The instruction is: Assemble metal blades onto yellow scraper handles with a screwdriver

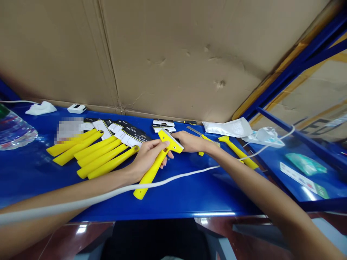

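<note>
A yellow scraper (153,169) with a wide head and a metal edge is in my left hand (148,155). My left thumb presses on the head, and fingertips show past the far side of the neck. Behind the head, my right hand (189,141) is closed with its fingers bent. A dark edge shows by its fingers, but what it grips is mostly hidden behind the scraper head. To the left lie several yellow scrapers (101,157) side by side, with black and white card sleeves (130,133) over their heads. Another yellow scraper (238,151) lies to the right, without a sleeve.
A white cable (184,174) hangs across the front, over my left forearm. Folded cards (163,125), a screwdriver (191,122) and a white packet (227,127) lie along the cardboard wall (173,54). A clear plastic bag (18,128) is at far left; blue rack bars stand right.
</note>
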The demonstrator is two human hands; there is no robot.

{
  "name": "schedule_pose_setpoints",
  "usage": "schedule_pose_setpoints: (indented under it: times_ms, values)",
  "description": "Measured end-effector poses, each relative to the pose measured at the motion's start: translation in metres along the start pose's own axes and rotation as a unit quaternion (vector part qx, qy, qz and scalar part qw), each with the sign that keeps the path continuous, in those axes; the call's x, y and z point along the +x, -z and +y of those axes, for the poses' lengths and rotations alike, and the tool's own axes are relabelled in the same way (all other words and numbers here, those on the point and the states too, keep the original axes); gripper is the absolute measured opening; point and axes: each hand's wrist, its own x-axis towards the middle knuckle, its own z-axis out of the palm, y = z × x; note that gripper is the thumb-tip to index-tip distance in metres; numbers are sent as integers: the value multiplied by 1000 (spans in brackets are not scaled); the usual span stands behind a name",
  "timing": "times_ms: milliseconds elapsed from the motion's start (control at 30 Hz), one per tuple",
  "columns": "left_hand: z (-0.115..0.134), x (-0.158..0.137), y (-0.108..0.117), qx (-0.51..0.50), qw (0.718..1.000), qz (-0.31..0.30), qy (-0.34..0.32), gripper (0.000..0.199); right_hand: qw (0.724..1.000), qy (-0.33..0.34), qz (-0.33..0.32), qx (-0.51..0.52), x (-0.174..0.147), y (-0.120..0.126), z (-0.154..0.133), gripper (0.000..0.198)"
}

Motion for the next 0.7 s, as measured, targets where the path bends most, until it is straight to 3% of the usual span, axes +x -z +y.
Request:
schedule_pose_setpoints:
  times_ms: [233, 367, 467, 600, 700]
  values:
    - [3, -4, -3, 41, 998, -44, -13, 30, 999, -15, -25, -28, 2, 2, -4, 22]
    - [-1, -3, 0, 69, 996, -56, -18, 33, 996, -21, 10, -83, -5, 1, -10, 16]
    - [-3, -2, 1, 71, 996, -56, -17, 33, 988, -2, 120, -92, -15, 8, -16, 10]
    - [2, -4, -2, 63, 996, -61, 0, 31, 939, 77, 330, -57, -32, 19, -32, 13]
    - [8, -7, -6, 76, 995, -65, 12, 32, 941, 82, 319, -78, -41, 16, -44, 15]
